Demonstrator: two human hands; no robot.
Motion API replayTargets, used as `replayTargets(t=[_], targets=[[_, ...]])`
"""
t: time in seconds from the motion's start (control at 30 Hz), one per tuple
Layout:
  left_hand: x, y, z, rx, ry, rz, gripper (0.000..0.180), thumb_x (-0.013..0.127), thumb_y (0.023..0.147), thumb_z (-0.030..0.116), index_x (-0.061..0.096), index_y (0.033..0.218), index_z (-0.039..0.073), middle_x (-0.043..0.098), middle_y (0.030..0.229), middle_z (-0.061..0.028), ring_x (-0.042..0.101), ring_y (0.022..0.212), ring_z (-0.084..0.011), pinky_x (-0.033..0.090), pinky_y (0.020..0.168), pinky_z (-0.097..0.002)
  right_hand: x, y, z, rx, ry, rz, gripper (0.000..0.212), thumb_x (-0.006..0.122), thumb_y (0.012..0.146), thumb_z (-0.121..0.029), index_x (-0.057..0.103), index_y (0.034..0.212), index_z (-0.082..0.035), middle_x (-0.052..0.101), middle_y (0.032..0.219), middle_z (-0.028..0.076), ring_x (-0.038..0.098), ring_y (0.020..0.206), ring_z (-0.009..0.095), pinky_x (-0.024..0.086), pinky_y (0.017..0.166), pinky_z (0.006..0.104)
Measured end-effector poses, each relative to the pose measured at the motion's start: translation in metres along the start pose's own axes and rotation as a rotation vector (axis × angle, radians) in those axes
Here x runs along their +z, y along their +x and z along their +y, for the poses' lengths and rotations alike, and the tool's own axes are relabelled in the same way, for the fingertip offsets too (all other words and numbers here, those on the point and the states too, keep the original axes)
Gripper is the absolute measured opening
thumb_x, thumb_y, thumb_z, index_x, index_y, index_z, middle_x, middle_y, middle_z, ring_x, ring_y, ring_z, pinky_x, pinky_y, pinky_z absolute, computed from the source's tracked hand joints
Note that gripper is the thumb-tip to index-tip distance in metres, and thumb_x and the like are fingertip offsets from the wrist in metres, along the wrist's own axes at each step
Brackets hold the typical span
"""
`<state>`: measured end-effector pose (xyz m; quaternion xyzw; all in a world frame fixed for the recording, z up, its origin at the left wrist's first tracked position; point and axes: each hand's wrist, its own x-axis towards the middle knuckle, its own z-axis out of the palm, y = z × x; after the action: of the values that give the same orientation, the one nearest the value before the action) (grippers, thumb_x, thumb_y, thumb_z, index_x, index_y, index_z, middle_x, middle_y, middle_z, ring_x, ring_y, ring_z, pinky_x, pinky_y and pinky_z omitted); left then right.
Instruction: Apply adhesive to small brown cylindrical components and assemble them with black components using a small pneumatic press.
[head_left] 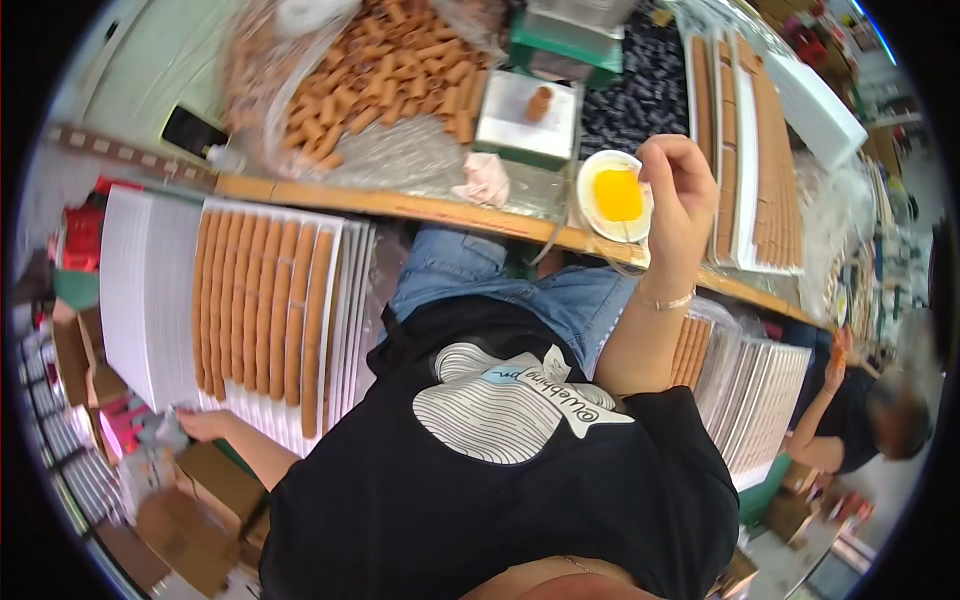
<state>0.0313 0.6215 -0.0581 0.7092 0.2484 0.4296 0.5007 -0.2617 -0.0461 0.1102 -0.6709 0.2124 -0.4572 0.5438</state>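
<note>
My right hand (pixel 682 190) is raised over the right side of a small white bowl (pixel 592 212) holding bright yellow material (pixel 617 195). Its thumb and fingers are closed in a pinch at the bowl's rim; what they hold, if anything, is too small to make out. My left hand (pixel 205 424) reaches out low on the left, below a stack of white trays (pixel 150 300); its fingers are too small and blurred to read. One short orange-brown tube (pixel 540 103) rests on a white-topped block (pixel 505 125) left of the bowl.
A clear plastic bag holds a heap of orange-brown tubes (pixel 385 75); small black parts (pixel 635 100) lie right of the block. A crumpled pink cloth (pixel 484 180) and a phone (pixel 193 132) lie on the bench. Trays of brown rods (pixel 265 300) stand left. Another person (pixel 850 420) works at right.
</note>
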Motion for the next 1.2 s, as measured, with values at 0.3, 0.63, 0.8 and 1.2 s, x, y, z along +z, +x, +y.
replayTargets(t=[0.3,0.63,0.8,1.2], targets=[[0.189,-0.248,0.217,0.504,-0.196,-1.175,0.009,0.061,0.089,0.003,0.066,0.096,0.002,0.065,0.093,-0.0042,0.059,0.093,-0.0145,0.046,0.086,-0.0295,-0.034,0.081,0.124,-0.064,-0.933,-0.077,0.019,0.071,0.078,-0.011,0.068,0.098,-0.011,0.064,0.093,0.01,0.064,0.081,0.026,0.051,0.07,0.0375],[0.265,-0.406,0.294,1.234,-0.492,-1.879,0.027,0.066,0.073,-0.003,0.066,0.099,0.005,0.065,0.1,-0.0109,0.058,0.1,-0.0316,0.048,0.086,-0.0397,-0.031,0.094,0.125,0.009,-1.306,-0.168,0.02,0.066,0.081,-0.015,0.061,0.1,-0.01,0.064,0.091,0.014,0.065,0.082,0.033,0.052,0.07,0.0441],[0.263,-0.421,0.297,1.357,-0.389,-1.801,0.032,0.069,0.071,0.001,0.065,0.102,0.007,0.06,0.099,-0.0107,0.055,0.1,-0.032,0.047,0.083,-0.0411,-0.064,0.084,0.109,0.152,-1.113,-0.003,0.019,0.067,0.083,-0.016,0.06,0.1,-0.011,0.065,0.088,0.013,0.065,0.08,0.034,0.051,0.068,0.0436],[0.233,-0.385,0.295,0.949,-0.109,-1.915,0.031,0.08,0.067,0.007,0.063,0.093,0.004,0.059,0.093,-0.0061,0.057,0.088,-0.0197,0.046,0.073,-0.0309,-0.112,-0.011,0.072,0.281,-0.445,0.233,0.019,0.078,0.078,-0.013,0.07,0.087,0.001,0.067,0.07,0.005,0.058,0.058,0.007,0.047,0.055,0.0238]])
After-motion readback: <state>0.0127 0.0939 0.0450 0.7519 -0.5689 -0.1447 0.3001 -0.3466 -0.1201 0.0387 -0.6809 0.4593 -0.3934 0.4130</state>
